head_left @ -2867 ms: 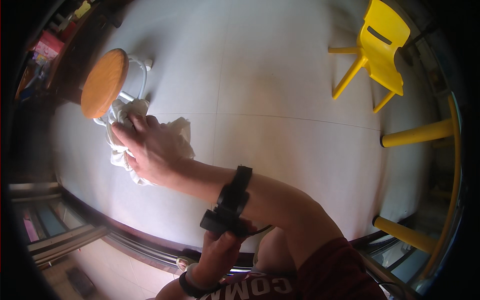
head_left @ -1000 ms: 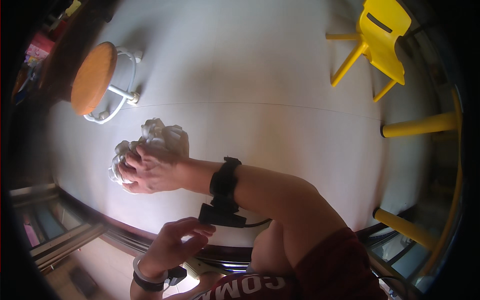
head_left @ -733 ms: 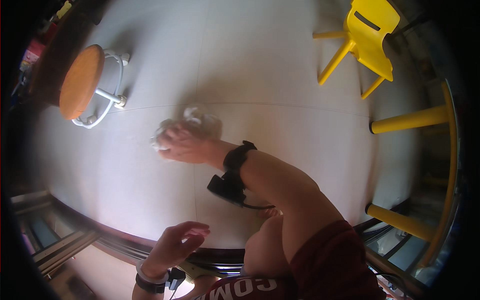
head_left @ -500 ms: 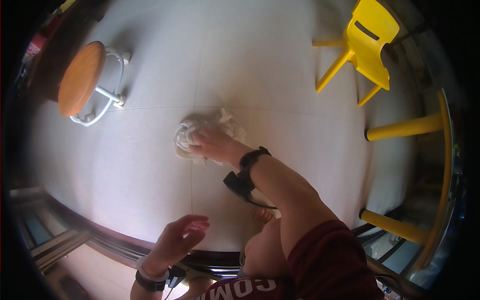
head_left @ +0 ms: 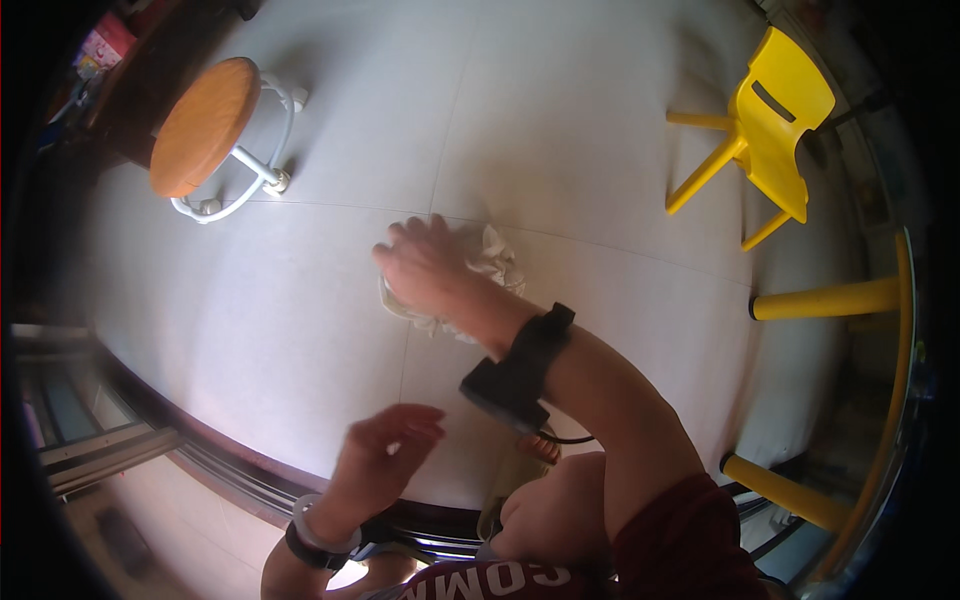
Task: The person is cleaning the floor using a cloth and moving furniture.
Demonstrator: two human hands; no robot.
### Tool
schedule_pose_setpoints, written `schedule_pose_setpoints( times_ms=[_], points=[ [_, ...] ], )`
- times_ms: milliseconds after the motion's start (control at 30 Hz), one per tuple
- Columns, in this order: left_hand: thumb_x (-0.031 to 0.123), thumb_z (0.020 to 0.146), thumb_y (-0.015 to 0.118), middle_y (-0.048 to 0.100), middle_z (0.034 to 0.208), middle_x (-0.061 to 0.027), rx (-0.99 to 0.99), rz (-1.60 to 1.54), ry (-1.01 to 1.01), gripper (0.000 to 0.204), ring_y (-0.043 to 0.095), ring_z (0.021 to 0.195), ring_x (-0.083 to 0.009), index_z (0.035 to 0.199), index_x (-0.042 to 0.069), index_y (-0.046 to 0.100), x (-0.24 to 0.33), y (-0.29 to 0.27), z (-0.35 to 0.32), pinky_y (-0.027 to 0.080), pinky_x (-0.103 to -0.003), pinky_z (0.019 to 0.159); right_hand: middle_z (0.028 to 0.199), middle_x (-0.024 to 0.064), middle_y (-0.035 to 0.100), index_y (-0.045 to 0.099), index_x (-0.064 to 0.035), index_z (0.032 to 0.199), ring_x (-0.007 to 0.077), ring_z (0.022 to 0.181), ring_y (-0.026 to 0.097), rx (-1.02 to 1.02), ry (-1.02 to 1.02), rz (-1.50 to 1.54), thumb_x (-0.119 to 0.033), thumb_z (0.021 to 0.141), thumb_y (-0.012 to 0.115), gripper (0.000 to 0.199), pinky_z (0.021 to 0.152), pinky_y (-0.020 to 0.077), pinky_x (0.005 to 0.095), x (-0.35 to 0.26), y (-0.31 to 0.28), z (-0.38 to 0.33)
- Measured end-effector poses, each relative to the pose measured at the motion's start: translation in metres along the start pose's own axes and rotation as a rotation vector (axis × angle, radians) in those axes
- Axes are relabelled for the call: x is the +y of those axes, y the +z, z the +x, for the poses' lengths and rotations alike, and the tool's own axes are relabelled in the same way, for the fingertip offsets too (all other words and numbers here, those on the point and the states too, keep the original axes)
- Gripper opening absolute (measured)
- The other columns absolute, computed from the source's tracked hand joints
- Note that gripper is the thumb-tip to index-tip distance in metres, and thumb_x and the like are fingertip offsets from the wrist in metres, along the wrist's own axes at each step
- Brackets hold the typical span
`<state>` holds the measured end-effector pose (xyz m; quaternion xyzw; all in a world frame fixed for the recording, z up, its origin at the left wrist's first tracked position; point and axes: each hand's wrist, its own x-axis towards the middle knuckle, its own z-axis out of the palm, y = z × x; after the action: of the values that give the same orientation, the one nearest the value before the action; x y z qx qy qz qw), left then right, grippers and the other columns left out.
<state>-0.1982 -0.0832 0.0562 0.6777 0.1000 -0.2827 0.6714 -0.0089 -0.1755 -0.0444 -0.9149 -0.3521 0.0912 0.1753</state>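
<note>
White cloth point(head_left: 500, 262) shifted rightward, crumpled beneath right grip point(head_left: 425, 265).

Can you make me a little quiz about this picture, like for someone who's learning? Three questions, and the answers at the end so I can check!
1. Which hand is nearer the white cloth: the left hand or the right hand?
2. True or false: in the picture, the stool is farther left than the chair.
3. Pick one. What colour is the chair?
A) blue
B) yellow
C) green

Key:
1. The right hand; the left hand is apart from the cloth.
2. True: the stool is at the upper left, the chair at the upper right.
3. B, yellow.
</note>
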Motion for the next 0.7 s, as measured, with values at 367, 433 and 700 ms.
schedule_pose_setpoints(
  times_ms=[367, 433, 700],
  points=[
    [0.006, 0.073, 0.066, 0.060, 0.089, -0.0132, -0.050, 0.818, 0.590, 0.031, 0.058, 0.085, -0.0301, 0.104, 0.003, 0.061, 0.071, -0.007, 0.027, 0.046, -0.039, 0.078, 0.097, 0.0082, 0.063, 0.067, -0.0074, 0.089, 0.0235, 0.092, 0.056, -0.155, -0.665, -0.758, -0.026, 0.080, 0.055, 0.024, 0.094, 0.0357, 0.0482, -0.126, 0.047, -0.062],
    [0.006, 0.076, 0.065, 0.061, 0.090, -0.0128, -0.113, 0.776, 0.432, 0.029, 0.059, 0.084, -0.0292, 0.105, 0.004, 0.062, 0.068, 0.000, 0.031, 0.046, -0.037, 0.076, 0.097, 0.0080, 0.063, 0.068, -0.0074, 0.089, 0.0228, 0.092, 0.056, -0.170, -0.712, -0.774, -0.026, 0.080, 0.055, 0.024, 0.094, 0.0359, 0.0470, -0.135, 0.049, -0.073],
    [0.007, 0.083, 0.058, 0.062, 0.077, -0.0139, -0.260, 0.705, 0.208, 0.010, 0.061, 0.078, -0.0297, 0.091, 0.002, 0.063, 0.055, -0.007, 0.037, 0.048, -0.039, 0.070, 0.098, 0.0072, 0.063, 0.069, -0.0074, 0.090, 0.0200, 0.091, 0.055, -0.194, -0.900, -0.757, -0.027, 0.079, 0.055, 0.026, 0.094, 0.0369, 0.0421, -0.161, 0.044, -0.099]
  ],
)
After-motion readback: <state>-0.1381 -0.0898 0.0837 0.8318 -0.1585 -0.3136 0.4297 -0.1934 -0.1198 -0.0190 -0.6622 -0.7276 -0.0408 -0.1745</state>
